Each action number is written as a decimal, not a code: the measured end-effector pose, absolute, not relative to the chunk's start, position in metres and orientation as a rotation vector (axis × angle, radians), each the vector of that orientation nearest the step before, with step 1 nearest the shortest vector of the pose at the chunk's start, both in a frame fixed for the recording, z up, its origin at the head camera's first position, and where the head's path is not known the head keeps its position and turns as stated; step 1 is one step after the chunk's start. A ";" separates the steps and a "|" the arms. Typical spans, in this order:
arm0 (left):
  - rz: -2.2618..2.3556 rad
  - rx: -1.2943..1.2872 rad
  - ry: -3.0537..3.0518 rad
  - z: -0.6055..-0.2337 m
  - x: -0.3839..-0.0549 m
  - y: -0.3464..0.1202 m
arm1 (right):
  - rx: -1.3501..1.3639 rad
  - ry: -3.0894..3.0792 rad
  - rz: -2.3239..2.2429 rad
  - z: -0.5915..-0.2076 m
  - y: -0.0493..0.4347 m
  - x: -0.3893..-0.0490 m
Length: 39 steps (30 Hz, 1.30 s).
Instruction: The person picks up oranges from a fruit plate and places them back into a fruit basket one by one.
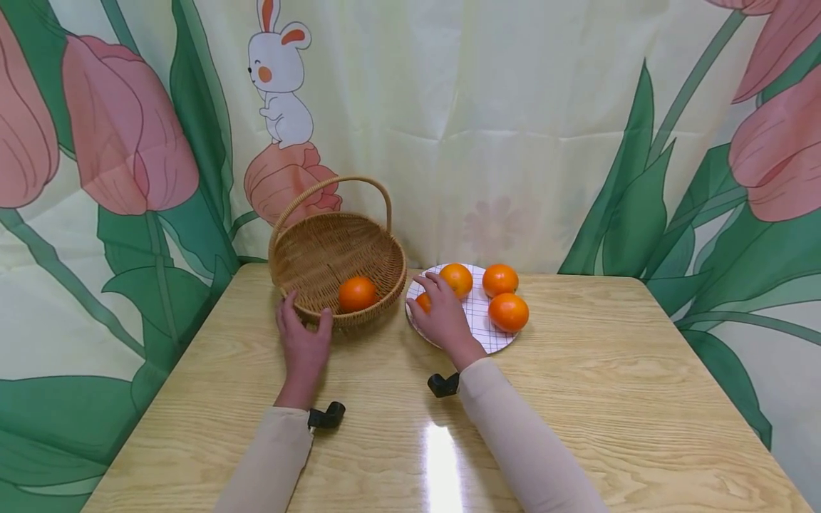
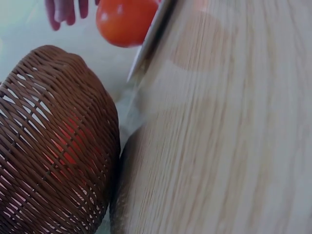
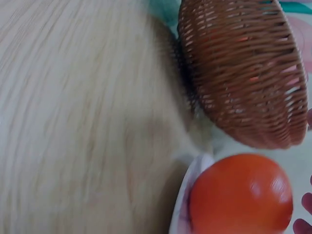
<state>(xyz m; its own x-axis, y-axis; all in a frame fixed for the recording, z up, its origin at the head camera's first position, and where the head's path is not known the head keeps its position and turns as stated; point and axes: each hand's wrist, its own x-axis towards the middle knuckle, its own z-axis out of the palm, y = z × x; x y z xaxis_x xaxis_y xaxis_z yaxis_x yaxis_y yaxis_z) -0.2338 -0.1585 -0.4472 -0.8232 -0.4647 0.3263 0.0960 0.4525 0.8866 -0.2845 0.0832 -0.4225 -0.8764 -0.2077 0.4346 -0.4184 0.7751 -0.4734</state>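
In the head view we find the orange (image 1: pixel 423 302) near the frame's centre, at the left of the plate (image 1: pixel 476 325) and just beneath the loose, ungrasping fingers of the right hand (image 1: pixel 445 320), the nearer hand; being round, it shows no long axis. Left of centre, the left hand (image 1: pixel 303 345) lies at the rim of the basket (image 1: pixel 314 249), though we cannot tell whether it grips. We note glossy peel, woven brown wicker, a grid-patterned disc and pale grained wood.

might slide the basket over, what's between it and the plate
Just a narrow, bare strip of table between the basket and the plate; the head view shows it.
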 end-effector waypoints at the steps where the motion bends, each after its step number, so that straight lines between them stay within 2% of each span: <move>1: -1.370 0.312 -2.170 -0.448 -0.234 -0.158 | 0.471 -2.621 0.814 -0.424 0.085 -0.284; 14: -1.349 0.312 -2.149 -0.452 -0.236 -0.158 | 0.387 -2.739 0.852 -0.438 0.096 -0.281; 39: -1.368 0.279 -2.141 -0.451 -0.236 -0.156 | 0.403 -2.671 0.870 -0.451 0.100 -0.281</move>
<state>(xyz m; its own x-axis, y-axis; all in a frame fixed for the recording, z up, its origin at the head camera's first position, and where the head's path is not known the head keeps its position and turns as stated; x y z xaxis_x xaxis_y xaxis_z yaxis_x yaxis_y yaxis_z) -0.2357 -0.1561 -0.4510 -0.8113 -0.4634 0.3563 0.1287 0.4530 0.8822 -0.2813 0.0996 -0.4511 -0.9148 -0.1696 0.3666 -0.3529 0.7769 -0.5213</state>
